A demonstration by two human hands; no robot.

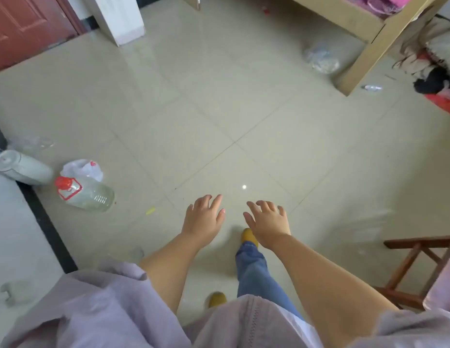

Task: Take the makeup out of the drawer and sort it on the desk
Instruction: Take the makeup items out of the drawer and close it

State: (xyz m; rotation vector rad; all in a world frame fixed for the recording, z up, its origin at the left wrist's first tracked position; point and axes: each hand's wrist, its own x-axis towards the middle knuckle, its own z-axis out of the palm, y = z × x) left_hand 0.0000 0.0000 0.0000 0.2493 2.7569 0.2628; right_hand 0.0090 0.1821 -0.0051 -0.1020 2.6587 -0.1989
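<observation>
My left hand point(205, 217) and my right hand point(267, 219) are stretched out side by side over the pale tiled floor point(218, 109), palms down, fingers spread and relaxed. Neither holds anything. No drawer, desk or makeup shows in this view. Below the hands I see my jeans leg and yellow shoes standing on the tiles.
A big clear plastic jug with a red cap point(84, 194) lies at the left by a white plastic bag point(83, 168) and a grey cylinder point(21, 168). A wooden bed frame point(364, 33) stands far right, a wooden stool point(419, 270) near right, a red door point(25, 23) far left.
</observation>
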